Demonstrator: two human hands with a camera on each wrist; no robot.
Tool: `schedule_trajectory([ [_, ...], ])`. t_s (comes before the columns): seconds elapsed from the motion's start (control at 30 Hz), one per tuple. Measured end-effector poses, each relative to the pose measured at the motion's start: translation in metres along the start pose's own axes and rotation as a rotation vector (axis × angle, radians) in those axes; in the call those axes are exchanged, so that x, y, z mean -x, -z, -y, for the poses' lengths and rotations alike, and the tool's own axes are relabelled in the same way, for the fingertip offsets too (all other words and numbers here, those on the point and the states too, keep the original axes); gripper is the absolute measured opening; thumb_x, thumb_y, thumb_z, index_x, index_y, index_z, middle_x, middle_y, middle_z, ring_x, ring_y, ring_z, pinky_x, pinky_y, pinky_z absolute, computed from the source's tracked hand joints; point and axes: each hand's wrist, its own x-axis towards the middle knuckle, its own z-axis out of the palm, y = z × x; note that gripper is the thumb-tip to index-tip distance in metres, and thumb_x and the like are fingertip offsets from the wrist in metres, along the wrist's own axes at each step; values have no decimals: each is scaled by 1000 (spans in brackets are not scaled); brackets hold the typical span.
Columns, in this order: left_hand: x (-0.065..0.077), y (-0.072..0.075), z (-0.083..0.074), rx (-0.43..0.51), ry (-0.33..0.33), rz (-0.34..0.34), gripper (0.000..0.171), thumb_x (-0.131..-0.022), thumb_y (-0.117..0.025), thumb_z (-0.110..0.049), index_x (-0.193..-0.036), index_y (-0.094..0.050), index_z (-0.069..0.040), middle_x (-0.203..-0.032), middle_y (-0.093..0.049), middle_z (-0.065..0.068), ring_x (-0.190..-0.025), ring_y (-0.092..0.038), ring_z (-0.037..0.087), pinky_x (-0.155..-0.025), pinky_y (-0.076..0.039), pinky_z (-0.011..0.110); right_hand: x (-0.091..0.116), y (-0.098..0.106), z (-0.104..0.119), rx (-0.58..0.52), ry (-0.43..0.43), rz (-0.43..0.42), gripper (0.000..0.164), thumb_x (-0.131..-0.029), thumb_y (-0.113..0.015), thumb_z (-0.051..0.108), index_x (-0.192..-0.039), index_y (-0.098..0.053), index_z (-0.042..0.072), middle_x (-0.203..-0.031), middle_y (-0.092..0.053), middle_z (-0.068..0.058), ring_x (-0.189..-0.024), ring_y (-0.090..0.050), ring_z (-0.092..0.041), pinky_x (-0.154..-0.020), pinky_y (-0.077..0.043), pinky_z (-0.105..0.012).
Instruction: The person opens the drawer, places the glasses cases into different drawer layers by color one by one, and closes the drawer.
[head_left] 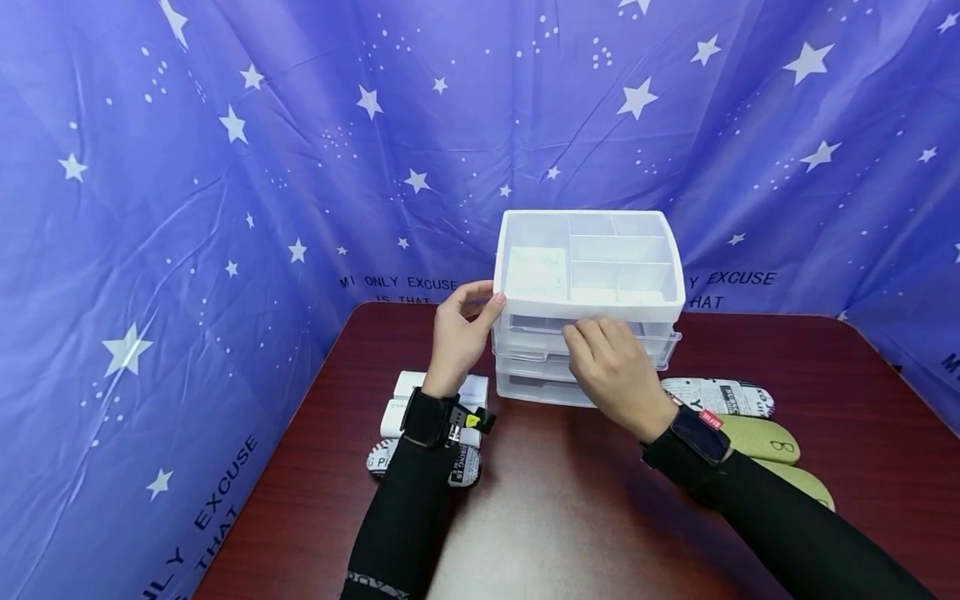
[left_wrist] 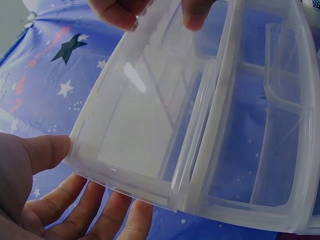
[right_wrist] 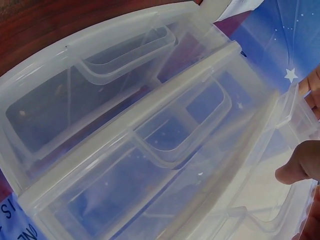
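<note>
Left hand [head_left: 459,337] spread against organizer [head_left: 525,305], right hand [head_left: 615,371] pinching upper drawer [head_left: 525,340], arms [head_left: 405,508] partly hiding white boxes [head_left: 408,382] and green cases [head_left: 757,437]

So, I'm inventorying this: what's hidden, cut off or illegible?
Head view: left patterned case's middle, behind left sleeve.
Head view: part of nearest green case, behind right sleeve.
Head view: lettering on white boxes, too small.
Left wrist view: most of right hand, past top edge.

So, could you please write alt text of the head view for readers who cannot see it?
A person's left hand holds the left side of a translucent drawer organizer, and the right hand is curled at its front. White boxes lie left and green glasses cases right on a reddish-brown table.
</note>
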Motion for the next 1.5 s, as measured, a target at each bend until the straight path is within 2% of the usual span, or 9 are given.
schedule_trajectory([
  [0.2, 7, 0, -24, -5, -10, 9, 31, -92, -68, -10, -118, -62, 5, -109, -65, 18, -96, -62, 32, -84, -51, 39, 0, 5, 2, 16, 4, -6, 28, -93, -36, 3, -98, -60, -11, -88, -57, -21, -75, -52, -37, -58, -43, -43],
  [0.27, 8, 1, -27, -2, -11, 19, 31, -92, -68, -8, -118, -62, 6, -109, -65, 20, -97, -62, 34, -85, -50, 42, 0, 7, 3, 17, 6, -10, 28, -93, -36, 3, -98, -60, -11, -88, -57, -21, -75, -52, -37, -58, -43, -43],
  [0.47, 1, 7, -2, 10, 7, 64, 33, -91, -71, -23, -120, -65, -6, -109, -66, 8, -96, -64, 25, -80, -54, 34, 2, 11, 5, 7, 6, -9, 28, -94, -36, 2, -99, -60, -11, -88, -58, -22, -75, -53, -37, -61, -45, -45],
  [0.57, -1, 8, 3, 22, 8, 86, 35, -91, -72, -27, -121, -65, -9, -109, -66, 7, -96, -64, 25, -77, -56, 32, 3, 13, 5, 4, 6, -15, 27, -93, -37, 2, -98, -60, -11, -87, -58, -21, -74, -53, -37, -60, -45, -45],
  [0.9, 1, 13, 9, 1, -52, 142, 37, -92, -70, -19, -126, -62, -5, -108, -65, 14, -95, -65, 27, -74, -58, 34, 4, 19, 9, 19, 21, -18, 25, -92, -38, 1, -96, -60, -10, -86, -57, -19, -72, -52, -35, -59, -43, -43],
  [1.17, 1, 16, 14, -11, -26, 164, 35, -92, -70, -21, -123, -64, -7, -104, -66, 9, -93, -66, 18, -73, -58, 30, 4, 23, 13, 16, 25, -32, 24, -92, -39, 2, -97, -60, -10, -85, -57, -18, -71, -52, -34, -59, -42, -43],
  [1.5, 0, 16, 14, -8, -66, 174, 36, -92, -70, -22, -124, -63, -6, -104, -67, 11, -92, -66, 20, -72, -59, 31, 2, 24, 16, 0, 26, -62, 22, -89, -41, 1, -95, -60, -9, -84, -56, -18, -70, -51, -35, -58, -40, -43],
])
